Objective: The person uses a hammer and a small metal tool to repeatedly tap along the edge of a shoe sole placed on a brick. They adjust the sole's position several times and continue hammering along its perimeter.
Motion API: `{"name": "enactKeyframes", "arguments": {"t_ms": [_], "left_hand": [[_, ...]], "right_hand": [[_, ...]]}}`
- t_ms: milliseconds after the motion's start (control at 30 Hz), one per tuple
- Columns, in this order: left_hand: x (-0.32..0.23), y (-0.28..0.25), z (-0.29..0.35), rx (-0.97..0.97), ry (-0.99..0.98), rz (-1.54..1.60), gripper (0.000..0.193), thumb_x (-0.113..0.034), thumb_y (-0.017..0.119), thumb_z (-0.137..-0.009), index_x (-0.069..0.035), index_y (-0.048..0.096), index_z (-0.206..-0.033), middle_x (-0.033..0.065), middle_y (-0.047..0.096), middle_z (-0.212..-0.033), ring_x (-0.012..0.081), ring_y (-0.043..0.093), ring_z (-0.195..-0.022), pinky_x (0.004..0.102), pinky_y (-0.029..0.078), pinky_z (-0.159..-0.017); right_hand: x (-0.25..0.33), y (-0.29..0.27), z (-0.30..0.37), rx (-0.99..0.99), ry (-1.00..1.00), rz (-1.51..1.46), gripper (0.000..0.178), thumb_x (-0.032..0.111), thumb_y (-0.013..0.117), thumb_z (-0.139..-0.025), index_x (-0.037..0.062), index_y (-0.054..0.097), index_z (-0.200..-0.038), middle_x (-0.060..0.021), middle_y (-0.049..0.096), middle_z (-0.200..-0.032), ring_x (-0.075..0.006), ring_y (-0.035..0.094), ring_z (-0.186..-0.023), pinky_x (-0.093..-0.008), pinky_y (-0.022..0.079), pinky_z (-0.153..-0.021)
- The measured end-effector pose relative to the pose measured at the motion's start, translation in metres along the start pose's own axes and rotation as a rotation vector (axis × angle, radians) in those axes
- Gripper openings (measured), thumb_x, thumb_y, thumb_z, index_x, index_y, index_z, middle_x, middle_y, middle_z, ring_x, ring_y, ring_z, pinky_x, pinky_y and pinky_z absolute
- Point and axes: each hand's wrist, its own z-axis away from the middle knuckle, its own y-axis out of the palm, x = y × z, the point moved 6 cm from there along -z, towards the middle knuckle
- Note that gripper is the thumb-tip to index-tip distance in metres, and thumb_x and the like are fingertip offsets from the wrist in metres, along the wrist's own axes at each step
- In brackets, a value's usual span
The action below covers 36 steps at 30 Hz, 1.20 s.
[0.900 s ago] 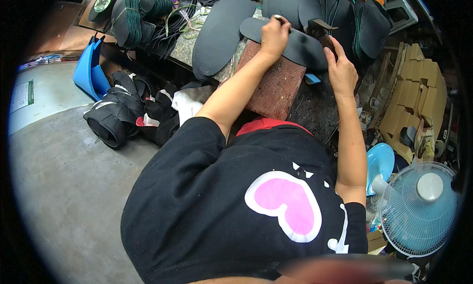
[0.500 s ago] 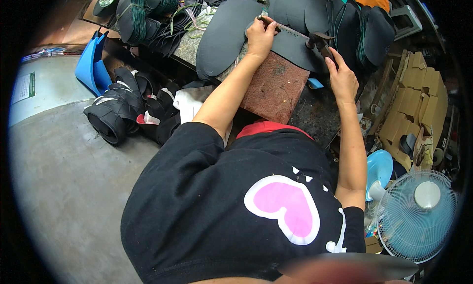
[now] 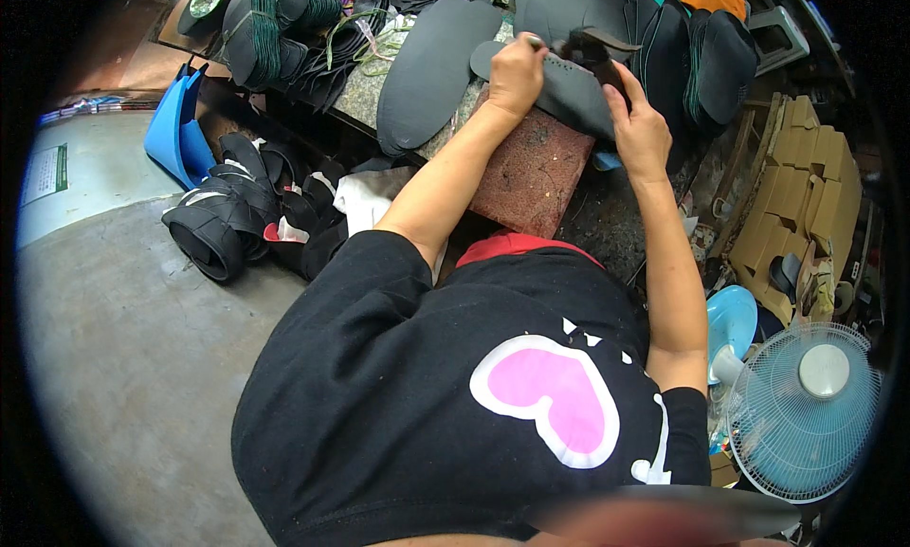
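My left hand (image 3: pixel 518 79) is closed in a fist around a short metal punch (image 3: pixel 536 43), of which only the end shows. It rests over a dark grey shoe sole (image 3: pixel 580 97) with a row of small holes along its edge. My right hand (image 3: pixel 645 139) is wrapped round the handle of a hammer (image 3: pixel 592 46). The hammer's head is slightly blurred and sits close to the right of the punch. Under the sole lies a worn reddish block (image 3: pixel 533 168), and a small blue piece (image 3: pixel 607 159) shows beside it.
A large dark sole (image 3: pixel 431 78) lies left of the block. Bundles of soles tied with green cord (image 3: pixel 253 37) stand at the back left, others (image 3: pixel 718 68) at the right. Black strips (image 3: pixel 213 220) are heaped low left. A fan (image 3: pixel 806 410) and cardboard (image 3: pixel 806 187) are at the right.
My right hand has brought the hammer left and up toward the punch. My left hand has turned and shifted slightly to the right, still closed on the punch.
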Motion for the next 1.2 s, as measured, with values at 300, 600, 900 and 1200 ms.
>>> {"name": "enactKeyframes", "arguments": {"t_ms": [300, 600, 900, 1200], "left_hand": [[0.031, 0.007, 0.006, 0.043, -0.546, 0.507, 0.012, -0.007, 0.065, -0.093, 0.003, 0.059, -0.094, 0.0116, 0.072, -0.087, 0.0154, 0.071, -0.074, 0.0271, 0.059, -0.064], [-0.002, 0.009, 0.001, 0.089, 0.05, 0.017, 0.013, -0.009, 0.07, -0.086, -0.005, 0.06, -0.093, 0.0156, 0.069, -0.082, 0.0331, 0.068, -0.069, 0.0416, 0.053, -0.064], [0.03, 0.019, 0.009, 0.04, -0.541, 0.633, 0.009, -0.004, 0.06, -0.095, 0.004, 0.057, -0.094, 0.0128, 0.071, -0.088, 0.0153, 0.071, -0.077, 0.0265, 0.06, -0.067], [-0.001, 0.016, -0.001, 0.142, -0.098, 0.124, 0.016, -0.009, 0.07, -0.088, 0.0, 0.058, -0.094, 0.0153, 0.07, -0.084, 0.0271, 0.07, -0.074, 0.035, 0.056, -0.067]], "right_hand": [[-0.002, -0.033, -0.003, -0.102, -0.021, -0.104, 0.04, 0.051, 0.055, -0.096, 0.0319, 0.062, -0.13, -0.0127, 0.073, -0.094, -0.0313, 0.072, -0.082, -0.0387, 0.054, -0.072], [0.034, -0.028, 0.011, -0.267, -0.37, -0.154, 0.035, 0.043, 0.059, -0.095, 0.0273, 0.064, -0.126, -0.0143, 0.072, -0.097, -0.0319, 0.071, -0.085, -0.0382, 0.055, -0.071], [-0.03, -0.025, 0.007, -0.089, 0.081, -0.024, 0.039, 0.05, 0.054, -0.096, 0.0336, 0.06, -0.132, -0.0123, 0.073, -0.087, -0.0321, 0.071, -0.084, -0.0419, 0.053, -0.071], [0.026, -0.056, 0.011, -0.309, -0.361, -0.422, 0.037, 0.041, 0.061, -0.095, 0.0247, 0.064, -0.128, -0.0089, 0.074, -0.101, -0.0244, 0.072, -0.089, -0.0332, 0.055, -0.073]]}}
